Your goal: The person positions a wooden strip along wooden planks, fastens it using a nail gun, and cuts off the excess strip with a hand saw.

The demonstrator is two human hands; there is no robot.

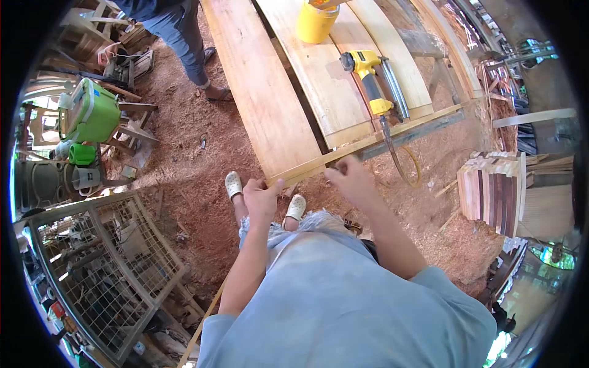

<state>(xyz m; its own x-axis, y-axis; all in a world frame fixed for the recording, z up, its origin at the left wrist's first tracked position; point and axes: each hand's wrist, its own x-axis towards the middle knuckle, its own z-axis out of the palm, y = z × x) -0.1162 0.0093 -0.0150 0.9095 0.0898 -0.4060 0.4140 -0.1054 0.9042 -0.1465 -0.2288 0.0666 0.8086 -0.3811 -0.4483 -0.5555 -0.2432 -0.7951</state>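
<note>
The person's left hand (262,195) is at the left end of a long, thin, pale wooden strip (308,167), its thumb against the strip's end and its fingers bent; whether it pinches the wood I cannot tell. The right hand (351,178), blurred, is beside the strip's near edge, right of the left hand, its fingers curled in together; I cannot tell whether they hold anything small. The strip runs crosswise along the near ends of several boards. Beyond its left end stretches a wide, pale, flat wooden board (264,92), with a dark gap between it and the next one. Just beyond the strip's middle, a yellow-and-black air-powered nail gun (370,84) lies on the boards, and its translucent, yellowish-brown hose (389,140) crosses the strip and loops below it. A round yellow plastic bucket (315,23) stands farther beyond. On the near side of the strip are cream-coloured, perforated clogs (296,208) on the person's feet. Left of the strip, well apart, sits a bright green plastic box (98,111); beyond the strip's left end stands another person in blue-grey trousers (178,40).
</note>
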